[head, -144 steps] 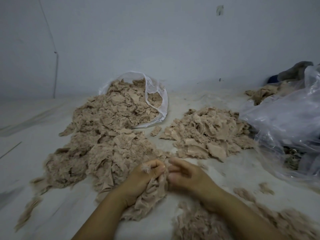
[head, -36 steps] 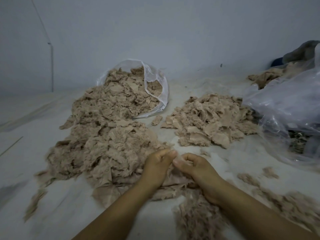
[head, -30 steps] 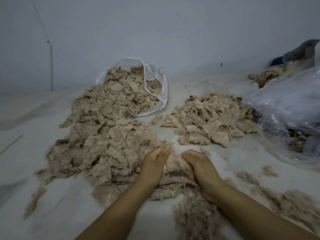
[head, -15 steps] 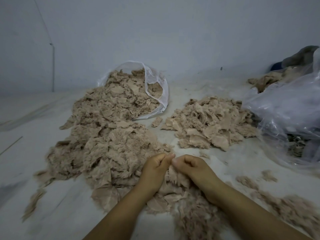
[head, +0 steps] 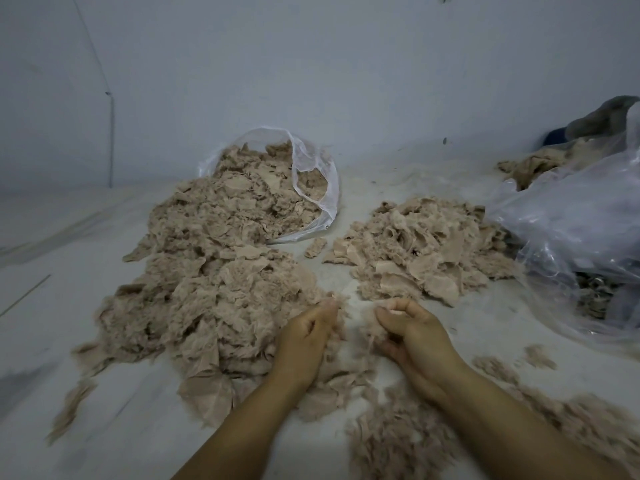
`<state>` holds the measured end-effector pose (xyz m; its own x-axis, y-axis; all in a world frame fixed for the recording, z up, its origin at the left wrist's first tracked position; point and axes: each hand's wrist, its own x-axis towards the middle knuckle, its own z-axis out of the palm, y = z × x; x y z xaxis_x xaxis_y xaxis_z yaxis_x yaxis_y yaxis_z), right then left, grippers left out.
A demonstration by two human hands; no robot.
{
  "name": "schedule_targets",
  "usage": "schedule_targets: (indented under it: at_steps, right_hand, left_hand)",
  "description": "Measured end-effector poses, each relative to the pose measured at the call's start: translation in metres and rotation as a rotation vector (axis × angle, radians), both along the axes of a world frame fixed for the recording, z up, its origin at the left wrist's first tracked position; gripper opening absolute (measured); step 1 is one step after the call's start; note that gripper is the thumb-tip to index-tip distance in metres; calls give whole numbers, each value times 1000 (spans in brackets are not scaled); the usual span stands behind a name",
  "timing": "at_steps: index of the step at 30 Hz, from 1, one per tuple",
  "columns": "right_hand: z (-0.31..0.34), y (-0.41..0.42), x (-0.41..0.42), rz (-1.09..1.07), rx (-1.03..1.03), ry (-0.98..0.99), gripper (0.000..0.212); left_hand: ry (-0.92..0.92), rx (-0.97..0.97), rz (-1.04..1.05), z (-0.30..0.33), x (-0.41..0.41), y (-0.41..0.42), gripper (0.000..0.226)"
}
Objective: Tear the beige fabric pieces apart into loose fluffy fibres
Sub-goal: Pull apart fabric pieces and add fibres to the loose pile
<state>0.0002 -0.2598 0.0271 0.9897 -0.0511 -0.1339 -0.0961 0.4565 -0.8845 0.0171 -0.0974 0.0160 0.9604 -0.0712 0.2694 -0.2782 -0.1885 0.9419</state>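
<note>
A big heap of beige fabric pieces (head: pixel 214 292) spreads from a clear plastic bag (head: pixel 311 174) toward me on the pale floor. A smaller heap (head: pixel 422 251) lies to the right. My left hand (head: pixel 306 337) pinches a torn beige fabric piece (head: pixel 337 320) at the big heap's near edge. My right hand (head: pixel 412 332), fingers curled, grips a fluffy tuft (head: pixel 370 336) of the same stuff. A small gap separates the two hands. Loose fluffy fibres (head: pixel 398 441) lie below my right forearm.
A large crumpled clear plastic bag (head: pixel 581 237) fills the right side, with dark items inside. Behind it are more beige cloth (head: pixel 533 164) and a grey cloth (head: pixel 602 116). A pale wall rises behind. Fibre scraps (head: pixel 536 355) dot the floor at right.
Half a second ago my fingertips met on one piece; now the hands have pulled apart sideways, each keeping a torn bit.
</note>
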Motion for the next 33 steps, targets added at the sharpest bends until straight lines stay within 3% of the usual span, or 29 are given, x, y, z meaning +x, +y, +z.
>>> schedule_targets:
  at_steps: [4,6,8,12,15,17,20,23,24,26,31,33]
  right_hand:
    - [1,5,0,62,33,-63,20]
    - [3,0,1,78,-4,-61,22]
    - [2,-5,0,122,-87,-60,27]
    - [0,-2,-4,109,-319,-112,7]
    - [2,2,-4,17,-332,-160,11]
    - [2,4,-6,8,-347,-213,7]
    - [-2,10,-8,7,-399,-268,5]
    - [-3,8,-3,-130,-371,-227,11]
    - [-4,5,-1,-168,-334,-207,13]
    - [-6,2,2,-171,-308,-185,13]
    - [-5,3,-1,-70,-385,-223,24]
    - [-3,3,-2,-71,-443,-233,35]
  left_hand:
    - [162,47,-226,-4,-7,-10,25]
    - [92,68,-207,-3,-8,-10,7]
    - [32,70,-205,-1,-7,-5,17]
    - [55,174,-283,1,-9,-1,20]
    - [155,36,-380,6,-11,3,15]
    - [271,-87,-429,10,-13,4,29]
    - [233,-21,-355,11,-12,1,32]
    - [164,107,-297,9,-11,-2,11]
    - [160,120,-292,7,-10,-1,14]
    - [156,98,-281,8,-10,-1,24]
    - [196,-60,-307,7,-10,3,11]
    - [180,-21,-303,6,-9,4,12]
